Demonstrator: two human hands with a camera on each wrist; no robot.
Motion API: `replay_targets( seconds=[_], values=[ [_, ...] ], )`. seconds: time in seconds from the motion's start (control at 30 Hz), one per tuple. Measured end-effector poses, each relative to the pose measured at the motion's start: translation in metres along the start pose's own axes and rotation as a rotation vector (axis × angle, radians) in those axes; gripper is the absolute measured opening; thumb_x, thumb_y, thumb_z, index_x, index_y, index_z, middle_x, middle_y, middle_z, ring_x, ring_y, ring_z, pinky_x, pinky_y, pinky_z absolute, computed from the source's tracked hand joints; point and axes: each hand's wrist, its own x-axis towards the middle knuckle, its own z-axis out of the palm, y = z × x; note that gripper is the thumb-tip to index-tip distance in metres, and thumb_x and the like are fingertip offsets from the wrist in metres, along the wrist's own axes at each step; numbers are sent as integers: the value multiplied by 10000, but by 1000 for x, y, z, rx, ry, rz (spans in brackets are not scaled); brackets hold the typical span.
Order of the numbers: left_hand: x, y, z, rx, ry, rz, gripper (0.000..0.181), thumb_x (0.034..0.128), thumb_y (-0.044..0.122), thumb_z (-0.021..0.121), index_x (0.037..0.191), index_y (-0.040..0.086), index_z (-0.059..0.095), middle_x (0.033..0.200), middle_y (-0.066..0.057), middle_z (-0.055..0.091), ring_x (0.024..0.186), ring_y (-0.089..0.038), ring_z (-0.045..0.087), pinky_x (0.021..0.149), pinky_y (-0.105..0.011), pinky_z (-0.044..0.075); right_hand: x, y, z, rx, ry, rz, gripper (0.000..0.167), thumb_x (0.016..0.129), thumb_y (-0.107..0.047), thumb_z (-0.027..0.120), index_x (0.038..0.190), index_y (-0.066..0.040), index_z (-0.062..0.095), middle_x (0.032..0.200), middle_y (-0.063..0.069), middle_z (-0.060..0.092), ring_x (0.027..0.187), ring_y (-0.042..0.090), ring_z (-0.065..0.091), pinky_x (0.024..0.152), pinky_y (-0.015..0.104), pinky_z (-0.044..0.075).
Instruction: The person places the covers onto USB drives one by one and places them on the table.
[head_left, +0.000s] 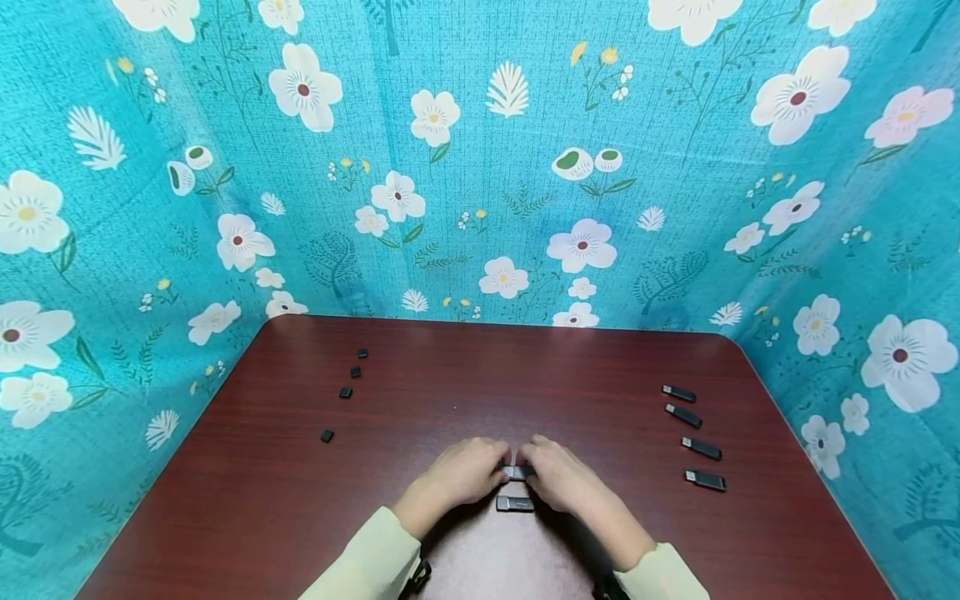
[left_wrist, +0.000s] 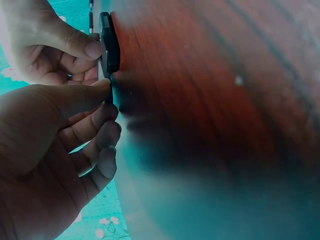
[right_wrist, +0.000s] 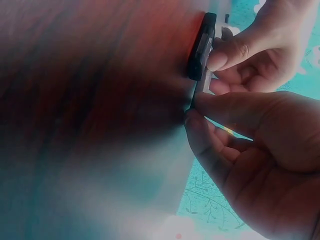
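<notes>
Both hands meet at the near middle of the table around a USB flash drive [head_left: 513,472], grey in its visible middle. My left hand [head_left: 467,469] pinches its left end between thumb and fingers. At the right end, my right hand [head_left: 557,473] grips it the same way. Fingers cover both ends, so whether a cap sits on it I cannot tell. Just nearer to me lies a second USB flash drive [head_left: 514,503], dark with a grey left part, apart from the hands; it also shows in the left wrist view as a black drive [left_wrist: 110,42].
Several uncapped USB flash drives [head_left: 701,448] lie in a column on the right, metal plugs facing left. On the left, several small black caps [head_left: 346,392] form a slanting line. The dark red table [head_left: 450,358] ends at a floral blue curtain [head_left: 480,208].
</notes>
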Motion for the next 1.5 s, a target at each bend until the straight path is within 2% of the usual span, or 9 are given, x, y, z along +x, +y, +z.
replay_targets(
  seconds=[0.33, 0.47, 0.57, 0.67, 0.8, 0.87, 1.1, 1.5],
  values=[
    [-2, 0, 1, -5, 1, -7, 139, 909, 247, 758, 980, 171, 665, 900, 68, 685, 788, -93, 646, 671, -271, 525, -1, -3, -4, 30, -8, 32, 189, 783, 46, 770, 906, -60, 672, 878, 43, 583, 811, 260, 637, 724, 415, 542],
    [-4, -3, -4, -4, 38, -22, 130, 910, 257, 744, 980, 171, 676, 908, 72, 691, 825, -119, 663, 677, -296, 536, -3, -4, -11, 45, 4, 95, 163, 812, 4, 770, 915, -79, 675, 900, 24, 598, 838, 246, 648, 733, 429, 545],
    [-7, -7, -10, 8, 75, -38, 129, 913, 253, 732, 991, 162, 684, 949, 58, 691, 907, -142, 659, 753, -315, 549, -5, -2, -18, 36, 27, 143, 132, 843, -53, 769, 924, -102, 677, 918, 9, 619, 856, 230, 654, 745, 432, 543],
    [-12, -13, -15, 28, 99, -55, 161, 923, 264, 726, 1035, 154, 691, 1014, 39, 687, 968, -154, 634, 822, -328, 545, -9, 1, -24, 28, 41, 194, 155, 880, -104, 755, 1025, -103, 700, 1011, 24, 665, 946, 244, 672, 813, 453, 544],
    [-18, -23, -19, 47, 116, -70, 264, 937, 304, 718, 1144, 141, 695, 1118, 13, 689, 1018, -174, 620, 877, -355, 536, -14, 8, -30, 42, 30, 270, 312, 926, -160, 730, 1227, -96, 682, 1211, 73, 674, 1128, 285, 652, 925, 501, 526],
    [-22, -27, -21, 46, 120, -76, 327, 938, 316, 719, 1202, 125, 688, 1170, -5, 690, 1058, -193, 621, 909, -380, 531, -17, 13, -33, 53, 27, 293, 350, 938, -172, 719, 1276, -97, 664, 1272, 88, 660, 1183, 298, 631, 955, 517, 513],
    [-37, -41, -26, 46, 131, -103, 417, 935, 318, 727, 1285, 99, 662, 1275, -53, 672, 1160, -242, 615, 971, -440, 510, -33, 29, -39, 48, 21, 315, 413, 942, -162, 712, 1335, -72, 623, 1340, 127, 626, 1248, 331, 590, 982, 539, 492],
    [-59, -62, -31, 50, 173, -159, 407, 915, 308, 757, 1258, 107, 672, 1261, -53, 676, 1156, -255, 615, 971, -448, 508, -51, 42, -44, 67, 5, 331, 413, 935, -157, 719, 1323, -52, 624, 1330, 147, 625, 1239, 355, 589, 970, 558, 490]
  ],
)
